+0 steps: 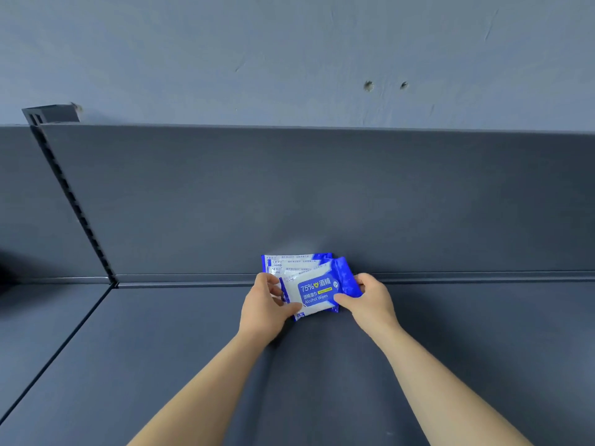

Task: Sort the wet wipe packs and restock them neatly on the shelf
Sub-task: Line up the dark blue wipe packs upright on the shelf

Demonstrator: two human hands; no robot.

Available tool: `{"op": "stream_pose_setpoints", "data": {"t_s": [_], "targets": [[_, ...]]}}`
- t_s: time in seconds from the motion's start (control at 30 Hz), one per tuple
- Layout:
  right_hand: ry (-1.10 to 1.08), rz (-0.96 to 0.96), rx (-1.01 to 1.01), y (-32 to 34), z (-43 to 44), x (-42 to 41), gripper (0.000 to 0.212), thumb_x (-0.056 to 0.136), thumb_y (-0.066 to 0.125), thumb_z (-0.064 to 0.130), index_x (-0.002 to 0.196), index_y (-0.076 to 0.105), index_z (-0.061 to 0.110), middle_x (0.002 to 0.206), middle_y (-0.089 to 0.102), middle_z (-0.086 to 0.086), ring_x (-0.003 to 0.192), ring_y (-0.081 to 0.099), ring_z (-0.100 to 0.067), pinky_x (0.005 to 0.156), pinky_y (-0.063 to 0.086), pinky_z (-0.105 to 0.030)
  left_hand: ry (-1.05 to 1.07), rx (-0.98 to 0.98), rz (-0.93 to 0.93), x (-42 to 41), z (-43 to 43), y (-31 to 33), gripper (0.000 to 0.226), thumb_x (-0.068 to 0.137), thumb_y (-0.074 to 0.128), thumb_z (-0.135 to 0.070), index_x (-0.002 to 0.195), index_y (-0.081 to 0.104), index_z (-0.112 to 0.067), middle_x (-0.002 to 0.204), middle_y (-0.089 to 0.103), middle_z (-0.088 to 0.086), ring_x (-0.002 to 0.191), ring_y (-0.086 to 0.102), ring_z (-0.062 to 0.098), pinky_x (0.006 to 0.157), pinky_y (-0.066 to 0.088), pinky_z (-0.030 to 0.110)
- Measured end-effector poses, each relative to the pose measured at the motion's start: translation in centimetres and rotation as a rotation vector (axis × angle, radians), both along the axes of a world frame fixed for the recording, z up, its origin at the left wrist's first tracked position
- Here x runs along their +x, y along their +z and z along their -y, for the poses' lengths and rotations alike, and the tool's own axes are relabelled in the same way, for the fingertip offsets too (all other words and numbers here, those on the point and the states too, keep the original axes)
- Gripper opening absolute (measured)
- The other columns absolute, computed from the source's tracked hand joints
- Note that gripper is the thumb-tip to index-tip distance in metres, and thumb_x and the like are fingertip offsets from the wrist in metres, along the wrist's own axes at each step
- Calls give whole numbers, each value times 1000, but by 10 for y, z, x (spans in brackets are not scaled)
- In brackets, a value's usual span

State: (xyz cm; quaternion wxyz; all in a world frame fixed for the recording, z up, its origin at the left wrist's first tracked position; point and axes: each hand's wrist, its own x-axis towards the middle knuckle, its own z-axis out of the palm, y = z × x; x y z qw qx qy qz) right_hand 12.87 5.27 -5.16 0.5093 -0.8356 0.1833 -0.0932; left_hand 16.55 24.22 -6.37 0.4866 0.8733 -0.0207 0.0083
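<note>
A blue and white alcohol wipe pack (317, 292) sits tilted at the back of the dark grey shelf (161, 365), label facing me. My left hand (265, 309) grips its left end and my right hand (370, 300) grips its right end. Behind it, more wipe packs (296, 262) of the same kind lean against the shelf's back panel, mostly hidden by the front pack.
The shelf's back panel (322, 194) rises behind the packs, with a slotted upright (69, 194) at the left. A seam (54, 358) splits off a neighbouring shelf board on the left. Above is a grey wall (289, 53).
</note>
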Motion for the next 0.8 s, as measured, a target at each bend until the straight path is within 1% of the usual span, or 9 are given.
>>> {"op": "stream_pose_setpoints", "data": {"t_s": [0.07, 0.17, 0.27, 0.33, 0.4, 0.47, 0.57, 0.73, 0.8], "targets": [[59, -46, -81, -2, 0, -1, 19, 72, 74, 22, 87, 62, 20, 85, 68, 8, 76, 66, -13, 69, 54, -35, 17, -49, 16, 0, 0, -2, 46, 77, 77, -16, 108, 43, -23, 100, 59, -4, 77, 64, 6, 64, 47, 18], [124, -77, -142, -5, -10, 1, 22, 69, 78, 25, 88, 65, 24, 86, 70, 11, 77, 66, -12, 69, 54, -33, 24, -106, 44, -1, -4, -8, 41, 82, 71, -14, 113, 46, -21, 107, 62, -2, 84, 62, 6, 68, 46, 15], [47, -56, -209, -6, -17, 7, 40, 63, 80, 29, 93, 54, 23, 92, 63, 10, 83, 62, -13, 66, 51, -31, 42, -34, 101, -1, -10, -11, 63, 73, 80, -27, 125, 45, -19, 116, 53, -8, 104, 55, 9, 84, 45, 21], [17, -8, -192, -6, -17, 13, 59, 60, 82, 29, 107, 47, 21, 107, 57, 7, 95, 58, -15, 74, 52, -34, 43, 29, 104, 0, -14, -10, 73, 74, 80, -28, 133, 39, -16, 124, 46, -6, 116, 48, 13, 93, 43, 27], [75, 4, -144, -6, -16, 17, 72, 66, 81, 24, 127, 42, 19, 124, 51, 4, 108, 54, -15, 85, 50, -34, -32, -13, 54, 3, -16, -8, 56, 81, 73, -24, 126, 40, -19, 121, 55, -11, 113, 55, 13, 87, 47, 27], [159, -1, -122, -7, -17, 21, 63, 74, 77, 21, 129, 44, 16, 127, 54, 2, 108, 55, -14, 84, 49, -30, -134, 0, 45, 5, -16, -7, 44, 87, 65, -18, 123, 42, -26, 115, 61, -19, 105, 60, 8, 85, 50, 27], [174, 6, -122, -7, -18, 25, 58, 77, 76, 24, 126, 45, 15, 125, 55, 0, 107, 56, -14, 81, 49, -28, -204, -5, 56, 6, -11, -6, 46, 89, 59, -14, 128, 42, -31, 118, 59, -21, 106, 59, 2, 89, 50, 26], [90, 75, -187, -6, -11, 23, 63, 72, 81, 28, 122, 46, 14, 121, 54, 0, 106, 52, -14, 82, 44, -26, -127, -60, 94, 9, -4, -10, 52, 90, 60, -12, 136, 39, -24, 130, 53, -12, 115, 54, 6, 96, 50, 32], [74, 119, -180, -5, -11, 24, 60, 73, 81, 26, 119, 45, 13, 119, 54, 1, 102, 51, -12, 78, 43, -25, -113, -73, 108, 12, -2, -8, 52, 90, 61, -10, 136, 38, -22, 130, 54, -14, 112, 54, 3, 90, 49, 22]]}}
